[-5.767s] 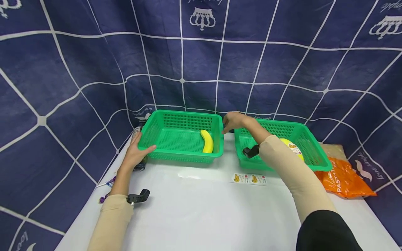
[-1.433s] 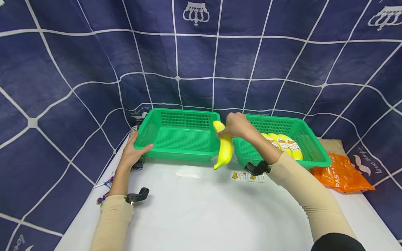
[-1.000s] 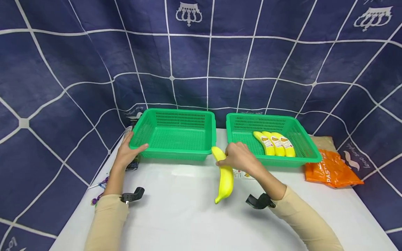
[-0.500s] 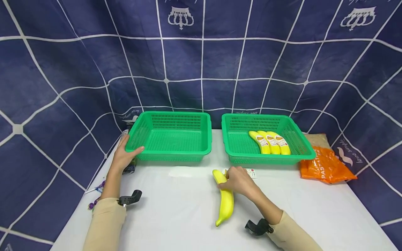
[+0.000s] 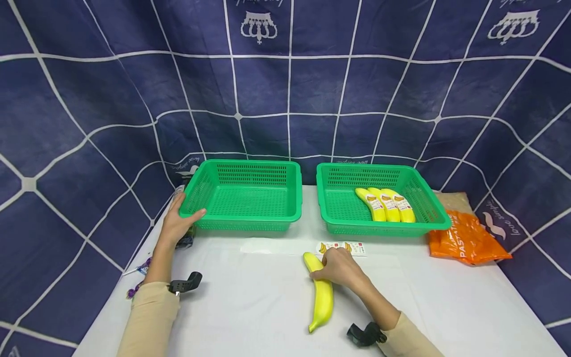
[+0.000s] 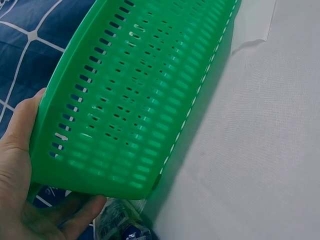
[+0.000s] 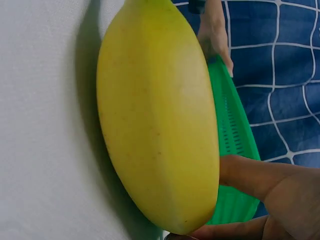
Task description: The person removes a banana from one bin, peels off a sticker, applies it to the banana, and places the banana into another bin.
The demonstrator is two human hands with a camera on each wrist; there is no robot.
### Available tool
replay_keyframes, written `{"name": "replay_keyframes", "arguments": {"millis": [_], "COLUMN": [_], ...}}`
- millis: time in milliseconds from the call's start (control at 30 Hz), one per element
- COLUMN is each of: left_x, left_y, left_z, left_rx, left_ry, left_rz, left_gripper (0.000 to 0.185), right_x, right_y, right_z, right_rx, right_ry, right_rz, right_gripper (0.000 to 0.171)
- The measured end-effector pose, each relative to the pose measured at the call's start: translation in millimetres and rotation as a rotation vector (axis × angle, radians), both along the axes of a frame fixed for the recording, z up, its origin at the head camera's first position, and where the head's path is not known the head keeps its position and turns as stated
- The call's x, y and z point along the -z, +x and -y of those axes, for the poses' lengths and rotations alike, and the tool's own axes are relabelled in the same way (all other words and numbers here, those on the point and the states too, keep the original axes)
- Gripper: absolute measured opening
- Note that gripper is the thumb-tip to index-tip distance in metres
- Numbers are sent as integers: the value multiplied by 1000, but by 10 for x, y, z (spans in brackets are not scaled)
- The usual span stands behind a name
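My right hand is gripping the upper end of a yellow banana, fingers curled round it, the fruit lying on the white bench at about 6 o'clock from the right green basket. Three labelled bananas are lying in that basket. My left hand is holding the 9 o'clock corner of the left green basket, thumb curled over its rim. A sticker sheet is lying just beyond my right hand.
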State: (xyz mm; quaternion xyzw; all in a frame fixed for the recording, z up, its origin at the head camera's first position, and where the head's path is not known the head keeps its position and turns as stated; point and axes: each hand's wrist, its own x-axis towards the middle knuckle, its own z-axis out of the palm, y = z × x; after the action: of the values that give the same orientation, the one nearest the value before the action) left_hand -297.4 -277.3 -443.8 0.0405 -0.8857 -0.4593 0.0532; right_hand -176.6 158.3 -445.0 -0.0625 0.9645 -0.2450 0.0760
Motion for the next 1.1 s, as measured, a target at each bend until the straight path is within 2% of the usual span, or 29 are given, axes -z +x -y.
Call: {"name": "replay_keyframes", "arguments": {"millis": [400,600,767,867,1000,1100], "left_x": [28,-40,-98,-137,-190,-223], "left_y": [14,12,66,141,300,473], "left_z": [2,1,-31,-115,-356,-610], "left_rx": [2,34,5,-43,-120,-106], "left_ry": [-17,-44,-37,-108,-291,-386], "left_rz": [-17,9,17,-71,-286,-417], "left_gripper": [103,105,105,98,83,76], "right_x": [0,-6,-5,1,1,-5], "right_y": [35,32,24,27,36,39], "right_z": [0,-3,-1,0,-8,-19], "right_rx": [27,40,32,31,37,41], "right_ry": [14,14,14,16,15,14], "right_rz": [65,62,54,58,68,76], "right_gripper": [43,44,45,44,43,42]}}
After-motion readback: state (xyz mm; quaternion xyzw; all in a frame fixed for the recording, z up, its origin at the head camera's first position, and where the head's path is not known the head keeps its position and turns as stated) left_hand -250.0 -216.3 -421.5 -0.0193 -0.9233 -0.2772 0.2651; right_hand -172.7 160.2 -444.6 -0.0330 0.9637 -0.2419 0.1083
